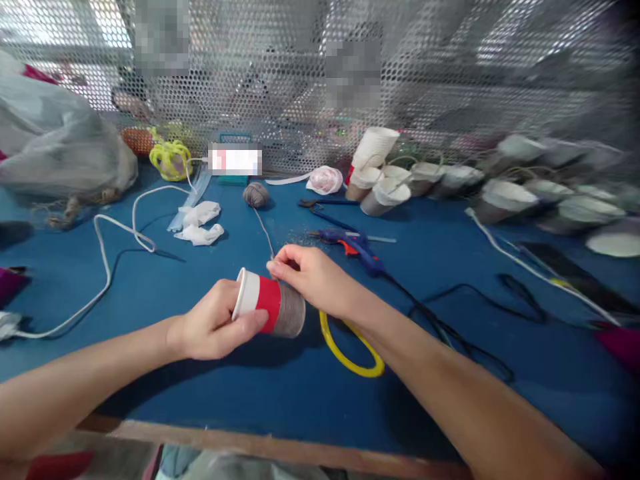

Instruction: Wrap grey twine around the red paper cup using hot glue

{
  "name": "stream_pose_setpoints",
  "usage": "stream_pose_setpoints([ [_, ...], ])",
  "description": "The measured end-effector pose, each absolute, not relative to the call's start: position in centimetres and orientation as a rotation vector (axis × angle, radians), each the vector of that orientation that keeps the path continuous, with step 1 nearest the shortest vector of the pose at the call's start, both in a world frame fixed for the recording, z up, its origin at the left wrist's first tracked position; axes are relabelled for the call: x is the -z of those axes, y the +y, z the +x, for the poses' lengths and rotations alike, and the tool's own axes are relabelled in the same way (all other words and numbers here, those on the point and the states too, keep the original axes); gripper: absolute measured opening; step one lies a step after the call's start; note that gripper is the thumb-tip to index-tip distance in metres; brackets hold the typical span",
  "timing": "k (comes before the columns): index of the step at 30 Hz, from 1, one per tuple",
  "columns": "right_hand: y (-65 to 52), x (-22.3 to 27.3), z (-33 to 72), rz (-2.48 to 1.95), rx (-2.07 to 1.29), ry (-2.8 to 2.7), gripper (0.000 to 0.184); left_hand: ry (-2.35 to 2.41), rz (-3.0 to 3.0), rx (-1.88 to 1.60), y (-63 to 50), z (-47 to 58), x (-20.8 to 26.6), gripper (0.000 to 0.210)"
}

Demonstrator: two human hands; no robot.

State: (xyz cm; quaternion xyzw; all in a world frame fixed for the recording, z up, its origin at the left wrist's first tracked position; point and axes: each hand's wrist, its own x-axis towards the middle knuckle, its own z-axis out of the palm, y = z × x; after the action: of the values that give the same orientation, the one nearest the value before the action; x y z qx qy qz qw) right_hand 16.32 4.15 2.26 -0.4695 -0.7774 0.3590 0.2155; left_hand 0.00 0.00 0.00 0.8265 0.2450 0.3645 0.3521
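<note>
My left hand [215, 323] grips a red and white paper cup [269, 303], tilted on its side with the rim toward the left. Grey yarn is wound round the cup's base end, at the right. Pinched between the thumb and fingers of my right hand [307, 273] is the yarn strand [265, 230], just above the wound part. This strand runs back to a small ball of grey yarn [255, 195] on the table. Partly behind my right wrist lies a yellow ring-shaped handle [350, 353]; what it belongs to is hidden.
A blue glue gun [350, 245] and pliers [325, 203] lie beyond my right hand. Several wrapped cups [385, 197] stand at the back right. White crumpled pieces [200, 223] and a white cable [105, 260] are on the left. A perforated metal screen [290, 87] closes the back.
</note>
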Motion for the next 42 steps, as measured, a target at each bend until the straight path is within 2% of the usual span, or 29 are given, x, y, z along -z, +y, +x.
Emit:
stream_pose_setpoints([
  [12,4.4,-2.1,16.5,-1.292,-0.965,-2.173,0.018,0.651,2.159,-0.925,0.1,0.0,0.0,0.019],
  [27,4.9,-1.6,16.5,-1.351,-1.112,-2.163,0.021,0.855,1.539,-0.868,-0.4,0.3,0.0,0.027],
  [33,5.8,-1.8,17.0,-1.434,-0.928,-2.102,0.042,0.981,0.836,-0.982,1.1,1.0,-0.5,0.016],
  [37,5.0,-2.5,17.2,-1.293,-1.001,-2.117,0.043,1.047,0.599,-1.001,2.3,0.9,-0.7,0.015],
  [40,4.3,-2.4,16.9,-1.246,-0.916,-2.258,0.065,1.027,0.526,-0.977,2.6,0.7,-0.7,0.014],
  [42,4.1,-2.1,16.7,-1.260,-0.863,-2.305,0.065,1.023,0.513,-0.968,2.6,0.7,-0.8,0.014],
])
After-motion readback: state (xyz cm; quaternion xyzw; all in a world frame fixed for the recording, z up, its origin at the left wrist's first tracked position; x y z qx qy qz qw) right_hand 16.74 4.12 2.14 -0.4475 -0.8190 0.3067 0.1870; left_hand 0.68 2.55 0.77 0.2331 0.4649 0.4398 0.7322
